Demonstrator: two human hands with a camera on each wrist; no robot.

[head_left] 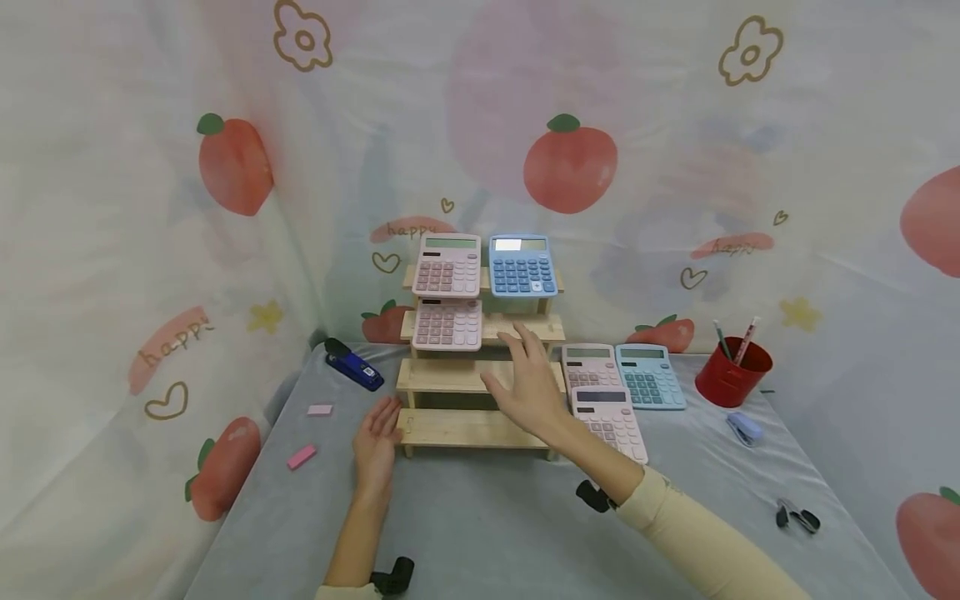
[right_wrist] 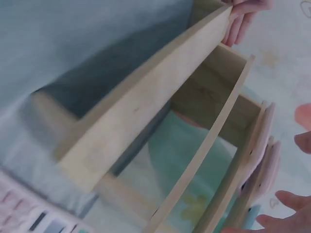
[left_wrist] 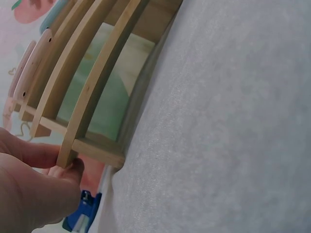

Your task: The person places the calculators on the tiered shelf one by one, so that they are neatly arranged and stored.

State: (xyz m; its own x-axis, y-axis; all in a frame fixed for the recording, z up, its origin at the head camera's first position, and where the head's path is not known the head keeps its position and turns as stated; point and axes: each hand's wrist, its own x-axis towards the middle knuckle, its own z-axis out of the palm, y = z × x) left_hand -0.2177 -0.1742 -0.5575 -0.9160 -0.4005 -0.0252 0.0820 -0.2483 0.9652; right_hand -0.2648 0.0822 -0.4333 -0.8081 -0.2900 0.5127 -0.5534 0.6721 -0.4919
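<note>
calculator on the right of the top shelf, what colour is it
The calculator is blue, which shows best in the head view.

The fingers (left_wrist: 41, 155) pinch one end of a wooden rack (left_wrist: 87, 90), with pink calculators (left_wrist: 33, 67) on it above them, a blue stapler (left_wrist: 83, 211) behind them and a grey cloth-covered desk (left_wrist: 218, 121) filling the view to their right.

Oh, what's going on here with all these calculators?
Someone's left hand pinches the left end of the lowest step of a wooden rack. The right hand is in front of the rack, holding nothing. A pink calculator and a blue calculator sit on the top step, with another pink one one step down. Three more calculators are on the table, to the rack's right.
</note>
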